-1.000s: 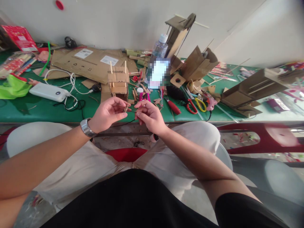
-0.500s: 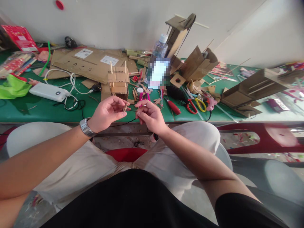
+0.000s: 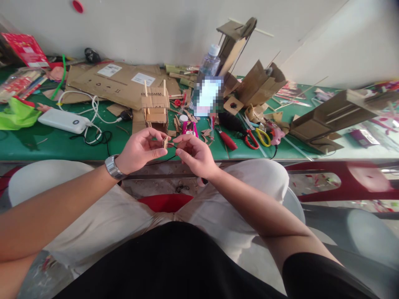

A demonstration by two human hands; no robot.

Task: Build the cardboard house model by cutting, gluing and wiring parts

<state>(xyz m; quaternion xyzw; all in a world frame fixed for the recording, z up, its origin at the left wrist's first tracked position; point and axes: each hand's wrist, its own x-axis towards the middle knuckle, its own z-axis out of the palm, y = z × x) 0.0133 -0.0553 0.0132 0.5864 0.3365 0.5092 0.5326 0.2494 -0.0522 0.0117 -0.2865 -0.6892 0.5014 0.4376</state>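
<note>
My left hand, with a metal watch on its wrist, pinches a small cardboard piece between thumb and fingers, in front of the table edge. My right hand is closed in a pinch on a thin black thread that runs to the cardboard piece and hangs below it. Both hands hover above my lap, almost touching. Just behind them on the green table stands a small cardboard model with two wooden sticks.
On the table lie flat cardboard sheets, a white power bank with cables, a water bottle, red pliers, scissors, cardboard structures and scraps. A red stool stands at right.
My right hand has shifted slightly toward the left hand, and the cardboard piece has turned a little in my left fingers. Everything on the table is unchanged.
</note>
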